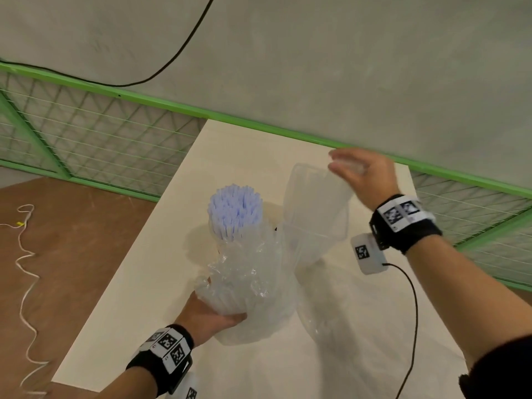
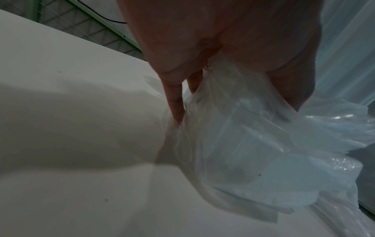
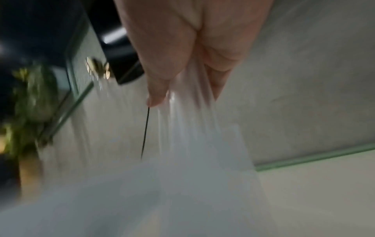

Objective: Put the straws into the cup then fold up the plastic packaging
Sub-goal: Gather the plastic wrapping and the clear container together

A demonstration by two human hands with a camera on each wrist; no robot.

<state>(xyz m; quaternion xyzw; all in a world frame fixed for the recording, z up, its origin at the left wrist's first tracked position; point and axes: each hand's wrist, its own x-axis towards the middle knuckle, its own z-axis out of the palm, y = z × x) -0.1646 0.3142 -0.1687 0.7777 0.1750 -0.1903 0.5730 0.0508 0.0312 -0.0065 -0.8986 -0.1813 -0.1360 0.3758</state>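
- The left hand [image 1: 211, 315] grips the crumpled plastic bag [image 1: 247, 283] around the lower end of the straws [image 1: 234, 210].
- The right hand [image 1: 364, 175] pinches the bag's free end, lifted above the table [image 1: 359, 326].
- The straws stand upright, tops exposed.

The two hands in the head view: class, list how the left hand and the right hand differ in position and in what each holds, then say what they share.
1. The left hand is low and near; the right hand is raised, farther away.
2. The left hand cups the crumpled plastic around the straws; the right hand pinches the bag's stretched top edge.
Both hold the same clear bag, and both wrists wear marker bands.
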